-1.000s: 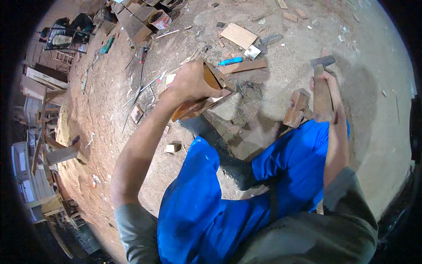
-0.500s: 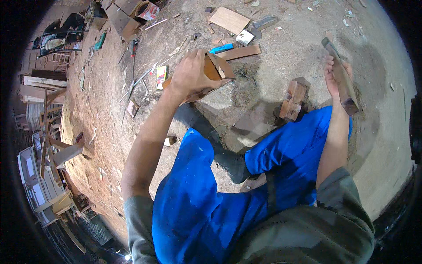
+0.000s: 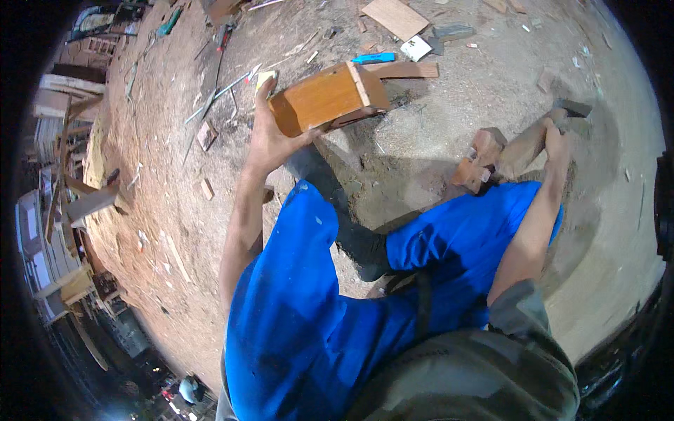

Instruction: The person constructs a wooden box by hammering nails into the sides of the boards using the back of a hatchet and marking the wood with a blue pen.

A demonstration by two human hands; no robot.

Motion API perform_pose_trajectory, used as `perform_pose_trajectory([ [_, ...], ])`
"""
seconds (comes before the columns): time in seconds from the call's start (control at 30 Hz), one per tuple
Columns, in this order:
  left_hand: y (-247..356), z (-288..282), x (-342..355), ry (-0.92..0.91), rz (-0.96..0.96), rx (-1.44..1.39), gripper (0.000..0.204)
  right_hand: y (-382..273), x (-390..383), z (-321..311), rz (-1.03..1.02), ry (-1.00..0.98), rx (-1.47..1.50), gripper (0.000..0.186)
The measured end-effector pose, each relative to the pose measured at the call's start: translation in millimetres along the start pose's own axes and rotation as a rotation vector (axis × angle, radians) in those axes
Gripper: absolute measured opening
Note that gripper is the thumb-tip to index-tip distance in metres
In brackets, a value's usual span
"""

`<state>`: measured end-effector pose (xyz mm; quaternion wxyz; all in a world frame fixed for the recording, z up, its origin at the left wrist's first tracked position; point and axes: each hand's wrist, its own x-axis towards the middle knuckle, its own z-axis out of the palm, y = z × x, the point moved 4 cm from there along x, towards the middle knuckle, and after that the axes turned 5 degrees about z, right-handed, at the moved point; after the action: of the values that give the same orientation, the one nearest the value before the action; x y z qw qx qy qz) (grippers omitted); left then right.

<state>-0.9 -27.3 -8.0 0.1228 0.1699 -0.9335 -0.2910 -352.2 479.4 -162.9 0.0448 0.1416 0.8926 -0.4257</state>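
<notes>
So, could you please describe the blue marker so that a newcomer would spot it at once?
Find the wooden box in the left hand. Past its far side, toward the right, a brown strip lies on the ground. The marker is by that strip's left part, its bright blue unlike the brown wood around it.

Dusty floor (image 3: 611,210): 1 blue marker (image 3: 378,58) just beside 1 brown wood strip (image 3: 411,70). Pale flat board (image 3: 394,19) beyond, small white square (image 3: 415,48) near its corner. Upper left: green tool (image 3: 169,22), red-handled tool (image 3: 224,38). Far left: pale planks (image 3: 72,84).
</notes>
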Motion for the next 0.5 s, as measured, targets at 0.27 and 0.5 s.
perform_pose_trajectory([
  [0.27, 13, -5, -13, 0.086, 0.005, 0.042, 0.102, -157, -177, 48, -0.47, -0.567, 0.119, 0.058],
  [0.5, 49, 15, 7, 0.082, 0.17, 0.144, 0.097, -245, -298, 129, -1.216, -0.57, 0.047, 0.093],
])
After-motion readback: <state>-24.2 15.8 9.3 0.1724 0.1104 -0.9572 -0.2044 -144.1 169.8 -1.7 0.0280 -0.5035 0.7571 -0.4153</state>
